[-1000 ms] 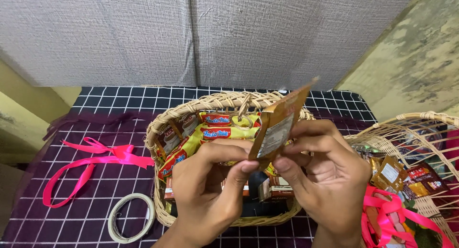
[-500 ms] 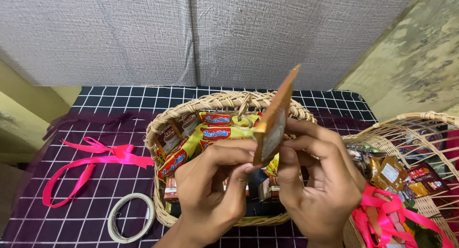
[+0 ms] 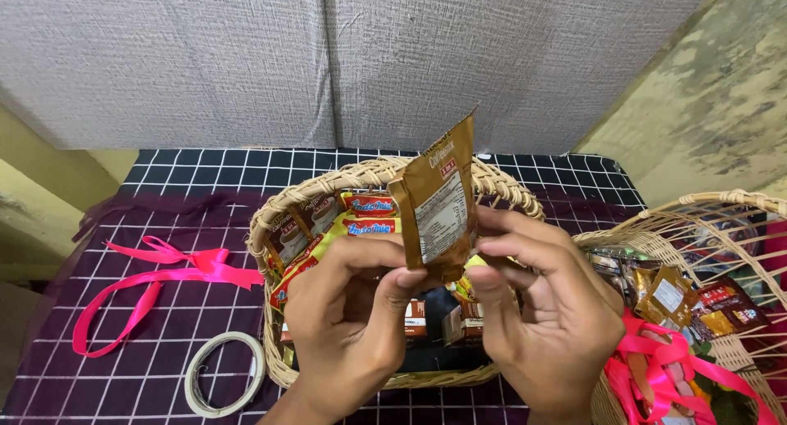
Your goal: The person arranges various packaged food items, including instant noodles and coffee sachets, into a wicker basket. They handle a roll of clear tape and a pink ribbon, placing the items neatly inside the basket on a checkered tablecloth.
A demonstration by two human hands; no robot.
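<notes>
A brown sachet (image 3: 438, 204) with a pale printed panel stands upright at frame centre, pinched at its lower edge by the left hand (image 3: 348, 327) and right hand (image 3: 545, 318), both clenched on it. Behind and below sits a wicker basket (image 3: 344, 183) of packets. A second basket (image 3: 721, 220) fills the right edge. A pink ribbon (image 3: 164, 273) and tape roll (image 3: 223, 384) lie lower left on the black grid-patterned cloth (image 3: 205, 167), under a grey wall.
</notes>
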